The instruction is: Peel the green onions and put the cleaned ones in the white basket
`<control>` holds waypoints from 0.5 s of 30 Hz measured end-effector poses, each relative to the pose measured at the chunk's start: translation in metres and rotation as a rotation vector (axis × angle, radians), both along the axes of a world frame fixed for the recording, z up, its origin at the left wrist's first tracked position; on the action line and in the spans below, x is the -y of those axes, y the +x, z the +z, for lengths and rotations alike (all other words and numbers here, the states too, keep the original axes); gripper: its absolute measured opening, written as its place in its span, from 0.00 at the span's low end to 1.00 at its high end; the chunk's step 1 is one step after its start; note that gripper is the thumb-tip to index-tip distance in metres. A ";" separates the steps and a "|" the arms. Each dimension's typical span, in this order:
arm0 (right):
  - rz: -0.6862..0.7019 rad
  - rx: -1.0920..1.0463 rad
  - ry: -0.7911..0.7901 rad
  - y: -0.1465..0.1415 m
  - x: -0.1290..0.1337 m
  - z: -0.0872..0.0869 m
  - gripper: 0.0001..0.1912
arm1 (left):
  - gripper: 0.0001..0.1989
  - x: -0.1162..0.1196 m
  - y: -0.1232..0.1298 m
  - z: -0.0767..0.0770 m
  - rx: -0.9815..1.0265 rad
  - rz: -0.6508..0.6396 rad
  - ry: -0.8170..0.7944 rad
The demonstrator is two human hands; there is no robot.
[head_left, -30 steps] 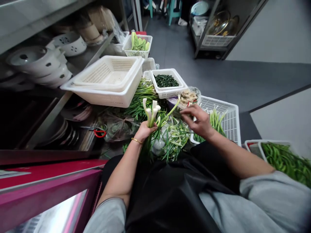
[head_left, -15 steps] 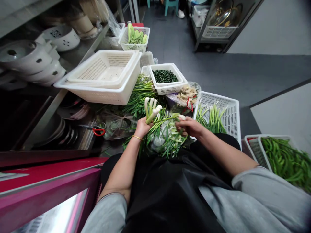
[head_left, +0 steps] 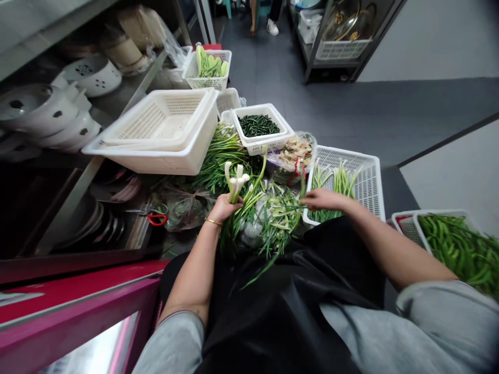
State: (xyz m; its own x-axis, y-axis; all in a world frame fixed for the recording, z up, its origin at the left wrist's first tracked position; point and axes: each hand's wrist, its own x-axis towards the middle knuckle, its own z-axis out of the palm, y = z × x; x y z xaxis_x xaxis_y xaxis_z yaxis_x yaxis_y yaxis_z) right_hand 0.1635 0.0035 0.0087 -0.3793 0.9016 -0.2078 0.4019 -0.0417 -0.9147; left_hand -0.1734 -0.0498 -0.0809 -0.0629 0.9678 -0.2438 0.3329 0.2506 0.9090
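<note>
My left hand (head_left: 225,206), with a gold bangle at the wrist, is closed round several green onions (head_left: 235,182). Their white ends point up, and the green tops hang below the fist. My right hand (head_left: 320,200) is pinched on a strip of green onion leaf (head_left: 303,188), slightly blurred, beside the near left corner of a white basket (head_left: 368,174). More green onions (head_left: 343,179) lie in that basket. Between my hands is a heap of onion trimmings (head_left: 281,208) on clear plastic. A loose leaf (head_left: 260,274) trails onto my black apron (head_left: 296,311).
Unpeeled green onions (head_left: 220,156) lie beside a large white tub (head_left: 167,162). A basket of dark green chillies (head_left: 257,125) and a bag of pale roots (head_left: 298,153) stand ahead. Red-handled scissors (head_left: 157,218) rest at left; green peppers (head_left: 456,249) fill a basket at right.
My right hand has moved right, away from the bunch, and the white-ended onion it pinched is now out of it. A leaf strip is in its fingers. My left hand keeps the bunch, now more upright.
</note>
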 end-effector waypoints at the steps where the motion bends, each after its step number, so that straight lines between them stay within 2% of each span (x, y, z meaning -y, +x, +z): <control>1: 0.014 0.068 -0.046 -0.018 -0.005 -0.011 0.18 | 0.08 0.002 0.001 0.003 0.019 -0.019 -0.015; 3: 0.053 0.046 -0.185 -0.049 -0.016 -0.028 0.20 | 0.09 0.005 0.001 0.009 0.054 -0.073 -0.040; 5: 0.036 -0.132 -0.251 -0.075 -0.026 -0.035 0.26 | 0.09 0.008 0.001 0.013 0.077 -0.133 -0.059; 7: -0.022 -0.339 -0.181 -0.096 -0.032 -0.036 0.25 | 0.10 0.010 0.001 0.015 0.100 -0.182 -0.078; 9: -0.070 -0.432 -0.082 -0.114 -0.032 -0.035 0.20 | 0.13 0.012 0.004 0.017 0.177 -0.202 -0.086; 12: -0.092 -0.423 -0.063 -0.137 -0.020 -0.038 0.20 | 0.17 0.015 0.011 0.018 0.363 -0.182 -0.067; 15: -0.105 -0.235 -0.006 -0.147 -0.012 -0.041 0.16 | 0.14 0.017 0.018 0.020 0.419 -0.161 -0.077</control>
